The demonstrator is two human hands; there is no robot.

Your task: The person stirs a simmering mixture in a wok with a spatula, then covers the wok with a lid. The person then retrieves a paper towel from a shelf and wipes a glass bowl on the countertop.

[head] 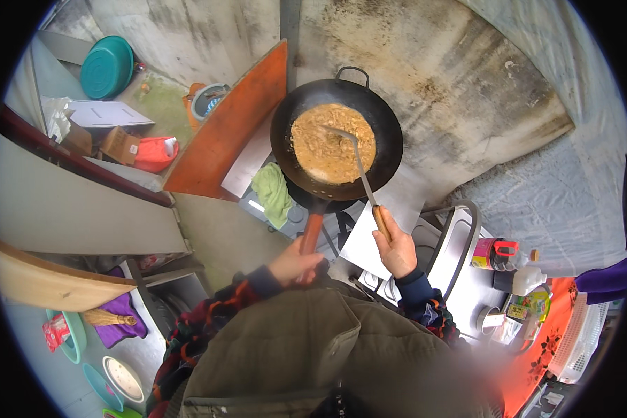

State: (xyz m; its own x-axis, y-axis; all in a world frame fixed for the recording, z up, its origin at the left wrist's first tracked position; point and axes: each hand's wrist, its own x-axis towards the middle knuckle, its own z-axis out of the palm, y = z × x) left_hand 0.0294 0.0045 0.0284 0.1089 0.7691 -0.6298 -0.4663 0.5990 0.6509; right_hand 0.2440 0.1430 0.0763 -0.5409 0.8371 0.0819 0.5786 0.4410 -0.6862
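Note:
A black wok (389,141) sits over a stove, holding a brown, saucy food (324,141). My left hand (294,261) grips the wok's reddish handle (312,232). In my right hand (398,251) is the wooden grip of a metal wok spatula (364,177), whose blade end dips into the food and is partly hidden by it. A light green cloth (273,193) lies on the stove (294,225) just below the wok's left side.
An orange board (230,130) stands left of the wok, a stained wall (423,78) behind it. On the right, a metal surface (457,261) bears bottles (527,280) and containers. Lower left are a straw brush (109,317) on a purple cloth (130,334) and several basins (102,386).

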